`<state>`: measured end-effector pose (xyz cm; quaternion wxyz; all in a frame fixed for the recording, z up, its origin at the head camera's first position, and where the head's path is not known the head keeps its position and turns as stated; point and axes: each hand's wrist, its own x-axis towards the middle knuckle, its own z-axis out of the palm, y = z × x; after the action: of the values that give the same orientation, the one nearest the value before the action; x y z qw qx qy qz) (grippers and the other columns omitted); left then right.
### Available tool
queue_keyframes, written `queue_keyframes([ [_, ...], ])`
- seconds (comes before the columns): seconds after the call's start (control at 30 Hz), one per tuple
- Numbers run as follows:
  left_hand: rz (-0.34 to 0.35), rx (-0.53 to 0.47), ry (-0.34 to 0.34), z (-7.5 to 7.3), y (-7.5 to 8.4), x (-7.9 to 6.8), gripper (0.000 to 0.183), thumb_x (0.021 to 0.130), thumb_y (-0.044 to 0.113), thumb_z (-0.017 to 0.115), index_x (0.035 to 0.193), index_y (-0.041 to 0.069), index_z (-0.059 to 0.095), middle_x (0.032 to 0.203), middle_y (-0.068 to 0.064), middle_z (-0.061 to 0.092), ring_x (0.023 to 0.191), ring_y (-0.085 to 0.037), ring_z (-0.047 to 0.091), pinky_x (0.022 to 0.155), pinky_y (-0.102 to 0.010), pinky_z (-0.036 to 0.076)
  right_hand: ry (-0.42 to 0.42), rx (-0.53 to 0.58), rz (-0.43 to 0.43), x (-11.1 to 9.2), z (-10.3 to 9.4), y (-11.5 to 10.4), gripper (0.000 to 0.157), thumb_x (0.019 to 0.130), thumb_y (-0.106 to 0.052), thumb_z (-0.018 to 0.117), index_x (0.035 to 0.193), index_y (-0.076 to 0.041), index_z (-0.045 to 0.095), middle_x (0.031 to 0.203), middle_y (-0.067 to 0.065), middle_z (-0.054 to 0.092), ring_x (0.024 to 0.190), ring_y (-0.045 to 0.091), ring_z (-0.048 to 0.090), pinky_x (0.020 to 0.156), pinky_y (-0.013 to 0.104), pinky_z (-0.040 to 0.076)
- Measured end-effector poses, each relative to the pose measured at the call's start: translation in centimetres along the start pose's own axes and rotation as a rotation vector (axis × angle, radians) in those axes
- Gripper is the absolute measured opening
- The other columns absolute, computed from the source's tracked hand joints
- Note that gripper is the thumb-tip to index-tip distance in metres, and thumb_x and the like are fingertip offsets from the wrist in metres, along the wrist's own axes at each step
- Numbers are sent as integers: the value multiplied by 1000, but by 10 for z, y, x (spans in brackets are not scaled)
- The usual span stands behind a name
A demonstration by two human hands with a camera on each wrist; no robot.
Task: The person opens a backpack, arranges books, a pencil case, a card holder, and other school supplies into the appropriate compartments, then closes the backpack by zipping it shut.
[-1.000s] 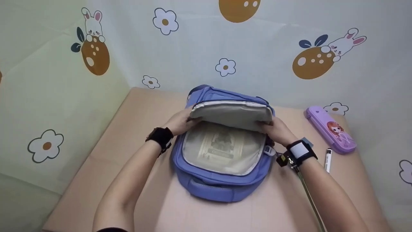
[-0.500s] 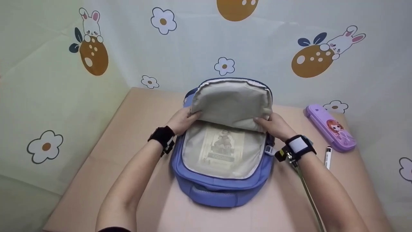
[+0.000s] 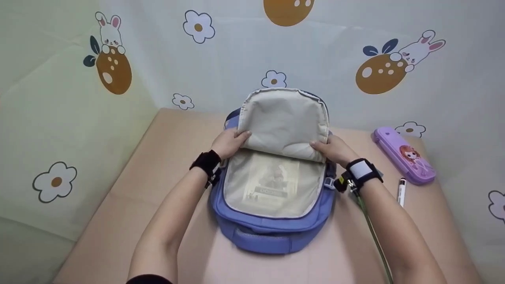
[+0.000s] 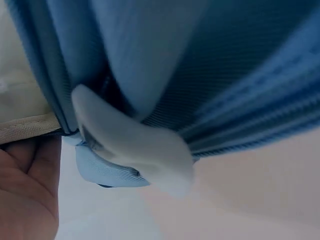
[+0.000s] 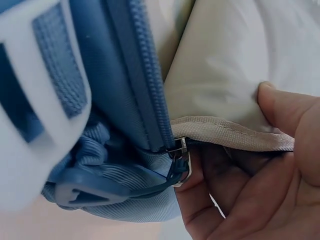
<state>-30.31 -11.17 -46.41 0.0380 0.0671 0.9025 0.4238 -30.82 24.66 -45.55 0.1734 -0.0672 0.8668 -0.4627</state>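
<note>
Pale cloth (image 3: 323, 55) printed with rabbits, orange fruit and flowers hangs behind a light tan table (image 3: 165, 150), and on the middle of that table rests a blue backpack (image 3: 262, 241) with its front panel folded back. Both hands are at this cream-lined flap (image 3: 284, 118): the left hand (image 3: 230, 142) grips its left edge and the right hand (image 3: 337, 150) its right edge, each thumb laid over the lining in the head view. From the right wrist, the fingers can be seen curled beneath the bound hem while the thumb presses from above, along with a metal zipper slider (image 5: 182, 160) and a blue cord pull (image 5: 95, 189) that the head view is too distant to make out. From the left wrist, only part of the hand shows, fingers behind the fabric edge and the thumb hidden; a blurred whitish piece (image 4: 135, 142) fills the middle. Only the head view takes in the printed picture (image 3: 272, 179) inside the backpack, and, off to the right, a purple pencil case (image 3: 406, 156) with a capped white marker (image 3: 401, 193) near its lower end.
</note>
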Motion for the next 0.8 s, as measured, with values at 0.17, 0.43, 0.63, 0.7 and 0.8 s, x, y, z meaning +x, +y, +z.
queue_keyframes([
  [0.17, -32, 1, 7, 0, 4, 1, 42, 104, 47, 53, 75, 17, 52, 66, 4, 49, 58, -16, 42, 59, -32, 35, -15, -2, 7, -3, -2, -1, 53, 105, -35, 59, 134, 8, 52, 125, 22, 59, 109, 29, 60, 94, 36, 48],
  [0.43, -44, 16, 11, 1, 2, 4, 42, 104, 47, 53, 74, 17, 50, 64, 5, 46, 56, -16, 42, 56, -32, 35, 95, -228, -101, -55, -33, 2, 57, 104, -40, 59, 136, 6, 53, 131, 26, 60, 120, 39, 58, 100, 53, 47],
  [0.63, -46, 9, 7, 0, 1, 3, 43, 104, 48, 52, 74, 18, 52, 64, 5, 48, 56, -15, 44, 57, -32, 36, 110, -520, -101, -111, -51, 37, 80, 96, -51, 67, 148, 5, 43, 149, 33, 43, 135, 53, 42, 108, 68, 34],
  [0.7, -49, 7, 3, 0, 1, 3, 43, 104, 48, 53, 73, 18, 52, 63, 5, 48, 55, -15, 43, 56, -32, 36, 51, -602, -123, -125, -51, 53, 89, 89, -46, 77, 153, 3, 39, 155, 32, 35, 141, 54, 33, 110, 70, 28],
  [0.8, -53, 4, -2, 0, 2, 3, 43, 104, 49, 53, 73, 18, 51, 64, 5, 47, 55, -15, 43, 56, -31, 36, -30, -672, -186, -139, -50, 73, 100, 74, -26, 87, 157, -2, 36, 162, 29, 25, 147, 53, 20, 113, 71, 19],
])
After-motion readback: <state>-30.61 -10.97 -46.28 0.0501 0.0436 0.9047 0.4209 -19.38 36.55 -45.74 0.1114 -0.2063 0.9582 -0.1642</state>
